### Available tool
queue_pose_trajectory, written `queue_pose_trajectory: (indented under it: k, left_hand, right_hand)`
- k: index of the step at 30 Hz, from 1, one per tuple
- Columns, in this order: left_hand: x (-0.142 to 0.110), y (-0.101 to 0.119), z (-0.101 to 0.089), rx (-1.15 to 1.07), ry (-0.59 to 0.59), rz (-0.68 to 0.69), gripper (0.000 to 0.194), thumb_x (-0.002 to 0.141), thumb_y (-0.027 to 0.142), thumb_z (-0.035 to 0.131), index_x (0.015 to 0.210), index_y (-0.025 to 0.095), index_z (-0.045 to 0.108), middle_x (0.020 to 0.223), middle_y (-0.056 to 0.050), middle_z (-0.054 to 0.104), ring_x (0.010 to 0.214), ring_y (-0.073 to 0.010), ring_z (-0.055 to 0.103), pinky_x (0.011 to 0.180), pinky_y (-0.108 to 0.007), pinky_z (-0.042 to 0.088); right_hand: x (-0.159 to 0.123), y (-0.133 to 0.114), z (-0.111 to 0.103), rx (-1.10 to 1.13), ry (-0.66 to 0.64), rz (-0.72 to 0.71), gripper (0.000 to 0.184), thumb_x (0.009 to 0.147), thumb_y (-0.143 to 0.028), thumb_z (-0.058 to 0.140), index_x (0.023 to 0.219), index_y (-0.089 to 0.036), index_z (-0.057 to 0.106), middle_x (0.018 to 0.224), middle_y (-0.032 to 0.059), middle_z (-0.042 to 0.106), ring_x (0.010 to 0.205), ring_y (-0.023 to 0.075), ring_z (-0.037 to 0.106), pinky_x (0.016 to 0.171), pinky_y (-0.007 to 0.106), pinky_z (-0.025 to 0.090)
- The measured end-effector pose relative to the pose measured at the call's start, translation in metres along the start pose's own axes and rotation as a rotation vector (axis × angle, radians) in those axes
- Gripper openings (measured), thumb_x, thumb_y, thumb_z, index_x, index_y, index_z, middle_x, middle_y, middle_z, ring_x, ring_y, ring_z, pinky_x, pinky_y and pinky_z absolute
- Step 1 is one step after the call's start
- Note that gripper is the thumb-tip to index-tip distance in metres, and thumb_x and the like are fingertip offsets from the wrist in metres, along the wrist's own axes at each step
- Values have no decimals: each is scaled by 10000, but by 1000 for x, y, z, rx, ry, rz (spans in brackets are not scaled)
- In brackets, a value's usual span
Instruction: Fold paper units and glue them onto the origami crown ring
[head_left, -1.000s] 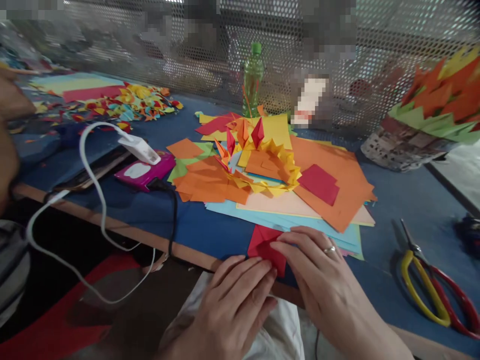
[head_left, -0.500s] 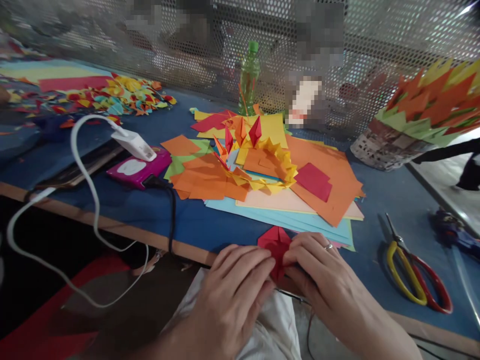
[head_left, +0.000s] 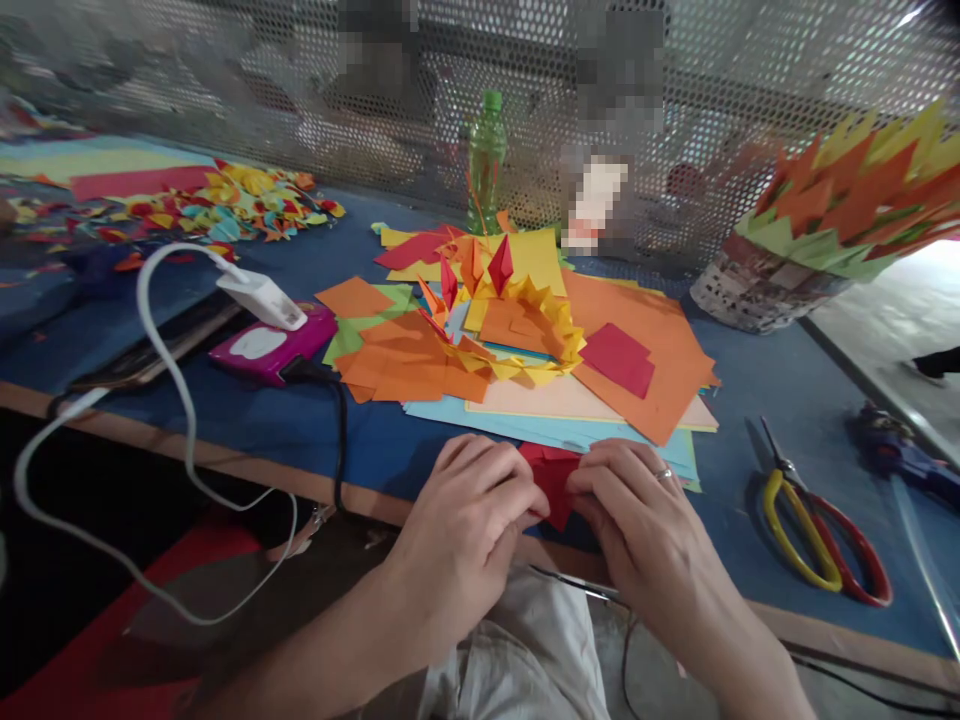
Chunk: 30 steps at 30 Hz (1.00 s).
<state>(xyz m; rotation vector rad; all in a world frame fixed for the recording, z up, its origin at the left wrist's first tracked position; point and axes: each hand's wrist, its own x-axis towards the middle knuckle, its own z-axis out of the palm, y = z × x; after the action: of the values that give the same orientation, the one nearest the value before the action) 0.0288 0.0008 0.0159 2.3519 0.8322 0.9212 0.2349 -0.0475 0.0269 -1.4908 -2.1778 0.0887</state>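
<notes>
A small folded piece of red paper (head_left: 553, 482) lies at the front edge of the blue table, between my two hands. My left hand (head_left: 480, 510) pinches its left side, with the fingers curled together. On the right side, my right hand (head_left: 634, 505), which wears a ring, grips the paper between thumb and fingers. Parts of the paper are hidden under my fingertips. Just beyond it lie light blue sheets (head_left: 450, 412) and a ring of folded yellow paper (head_left: 568, 318) with red and orange points (head_left: 501, 265).
Scissors (head_left: 806, 520) with yellow and red handles lie to the right. A paper-covered pot (head_left: 757, 285) stands behind them. A magenta power bank (head_left: 274, 345), a white charger (head_left: 266, 300) and cables are at left. Paper scraps (head_left: 247, 200) and a green bottle (head_left: 487, 165) sit farther back.
The red paper has been turned and folded smaller between my fingers. My left hand has moved up and closed more tightly on it. The view has shifted slightly to the right.
</notes>
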Motion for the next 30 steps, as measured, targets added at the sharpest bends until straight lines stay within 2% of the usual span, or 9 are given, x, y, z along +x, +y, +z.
queue_pose_trajectory:
  k: [4,8,12,15,22,26,30]
  left_hand:
    - [5,-3,0,1,-67,35,247,982,29,499,879,184,661,909,-7,635,895,-170,536,846,-347,385]
    - [9,-8,-3,-84,-175,-7,192,988,69,572,898,204,676,919,23,626,924,-149,552,871,-326,375]
    - [13,-9,-5,-80,-212,-38,180,980,89,602,887,216,688,887,28,618,904,-155,554,856,-335,366]
    - [15,-8,-4,-59,-204,-43,187,981,97,604,873,220,695,861,28,624,878,-160,557,837,-340,359]
    - [15,-8,4,-47,-119,-61,126,987,153,623,911,227,692,855,34,645,857,-162,549,830,-334,356]
    - [15,-8,5,-61,-115,-79,105,970,141,650,907,222,669,863,45,641,876,-155,547,840,-327,353]
    - [16,-7,6,-62,-112,-94,118,967,126,649,904,226,655,869,53,638,877,-150,549,844,-327,351]
  right_hand:
    - [0,2,3,0,-11,13,220,1002,-93,469,1051,-206,650,1073,78,651,1063,223,566,920,398,467]
    - [-5,2,4,24,-5,63,213,1008,-115,483,1162,-206,598,1128,74,644,1072,206,575,914,367,477]
    - [-10,1,2,63,69,68,119,997,-139,534,1017,-222,617,1011,39,652,971,180,589,859,331,476]
    - [-13,-1,1,102,32,64,117,994,-170,570,946,-236,654,952,24,667,931,180,587,827,331,457]
    - [-8,-3,3,227,-64,249,104,942,-171,649,871,-247,638,907,-10,660,895,185,540,803,353,407]
    - [-1,-2,0,250,-140,306,140,900,-155,693,834,-253,617,891,-26,650,886,189,530,780,357,380]
    - [1,-2,-2,265,-159,330,167,880,-143,717,810,-252,611,862,-35,641,878,189,517,764,352,376]
